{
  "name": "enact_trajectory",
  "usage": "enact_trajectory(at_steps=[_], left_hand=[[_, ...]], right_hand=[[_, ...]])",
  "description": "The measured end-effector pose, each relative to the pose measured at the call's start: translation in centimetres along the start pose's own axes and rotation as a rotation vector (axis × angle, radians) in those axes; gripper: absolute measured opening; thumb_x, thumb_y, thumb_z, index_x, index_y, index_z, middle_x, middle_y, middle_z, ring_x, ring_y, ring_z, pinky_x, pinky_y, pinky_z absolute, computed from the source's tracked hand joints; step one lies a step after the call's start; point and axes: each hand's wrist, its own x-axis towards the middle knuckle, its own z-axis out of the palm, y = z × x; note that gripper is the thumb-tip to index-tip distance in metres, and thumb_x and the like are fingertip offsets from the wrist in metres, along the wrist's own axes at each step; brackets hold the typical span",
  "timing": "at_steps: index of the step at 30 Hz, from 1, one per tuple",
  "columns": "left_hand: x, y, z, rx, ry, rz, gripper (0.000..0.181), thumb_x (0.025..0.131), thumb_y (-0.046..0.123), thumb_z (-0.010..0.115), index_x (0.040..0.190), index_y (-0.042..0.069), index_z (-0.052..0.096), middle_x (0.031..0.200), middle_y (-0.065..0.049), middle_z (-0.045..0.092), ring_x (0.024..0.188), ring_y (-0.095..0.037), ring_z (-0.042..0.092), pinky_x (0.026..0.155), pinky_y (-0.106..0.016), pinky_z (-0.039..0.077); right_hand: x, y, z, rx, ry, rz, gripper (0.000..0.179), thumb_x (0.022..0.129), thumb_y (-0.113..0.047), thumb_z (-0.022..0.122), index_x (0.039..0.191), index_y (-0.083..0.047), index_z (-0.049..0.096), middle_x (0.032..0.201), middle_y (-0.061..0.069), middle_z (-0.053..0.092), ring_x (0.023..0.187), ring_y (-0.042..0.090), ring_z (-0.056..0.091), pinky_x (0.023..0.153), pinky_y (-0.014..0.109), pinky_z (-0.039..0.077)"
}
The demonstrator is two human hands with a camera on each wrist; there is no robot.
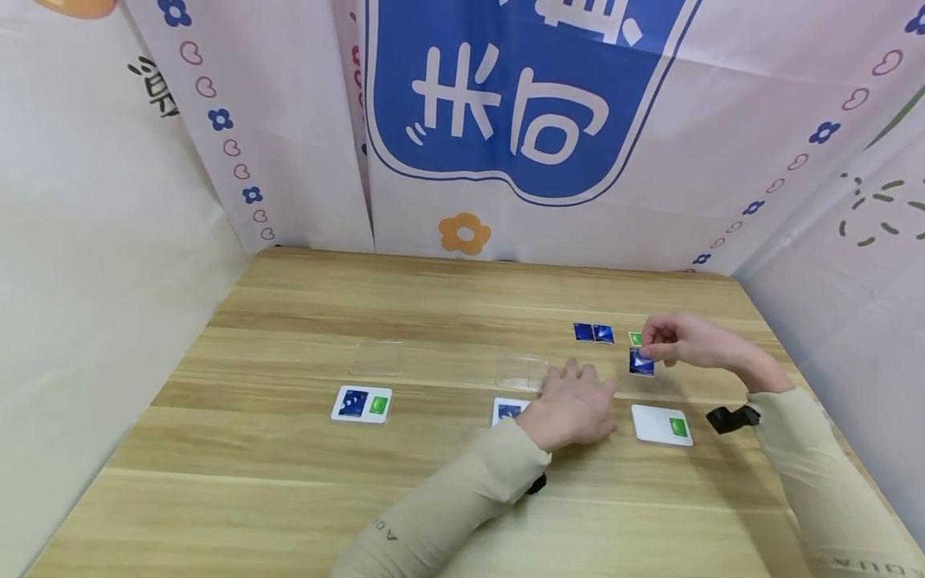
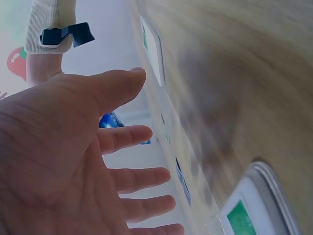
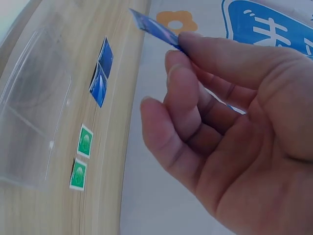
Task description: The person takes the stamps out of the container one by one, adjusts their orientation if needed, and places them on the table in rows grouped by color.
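Note:
My right hand [image 1: 682, 341] pinches a blue stamp [image 1: 640, 363] by its edge between thumb and fingertip; the right wrist view shows the stamp [image 3: 156, 27] raised off the table. Below and nearer to me lies a white card [image 1: 654, 424] with one green stamp [image 1: 678, 426] at its right side. My left hand [image 1: 574, 404] is palm down with spread, straight fingers, and holds nothing. It is between that card and a middle white card [image 1: 509, 408], which my left forearm partly covers. The left wrist view shows the left palm [image 2: 54, 161] beside the tabletop.
Two blue stamps [image 1: 593, 332] lie side by side farther back. Two green stamps [image 3: 81, 156] lie close by. At left is a white card [image 1: 345, 415] bearing a blue and a green stamp. Clear plastic cases [image 1: 377, 358] lie behind the cards. Printed cloth [image 1: 311, 160] encloses the table.

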Motion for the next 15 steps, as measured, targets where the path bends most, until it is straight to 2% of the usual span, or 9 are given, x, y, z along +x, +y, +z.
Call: enact_trajectory(at_steps=[5,15], left_hand=[[-0.4,-0.4,0.0,0.002,0.002,-0.009,0.060,0.092,0.061,0.054,0.145,0.037,0.040,0.153,-0.001,0.040,0.147,-0.029,0.030,0.116,-0.051,0.031],[-0.9,-1.2,-0.1,0.015,0.007,-0.022,0.059,0.093,0.060,0.053,0.145,0.036,0.041,0.153,-0.001,0.041,0.146,-0.030,0.031,0.115,-0.052,0.031]], right_hand=[[1.0,-0.2,-0.1,0.005,-0.005,-0.021,0.014,0.094,-0.018,0.066,0.095,-0.006,0.061,0.084,0.014,0.063,0.069,0.013,0.059,0.065,0.032,0.055],[2.5,-0.2,-0.3,0.017,0.000,-0.037,0.011,0.094,-0.016,0.066,0.094,-0.005,0.063,0.082,0.012,0.063,0.067,0.013,0.058,0.062,0.030,0.055]])
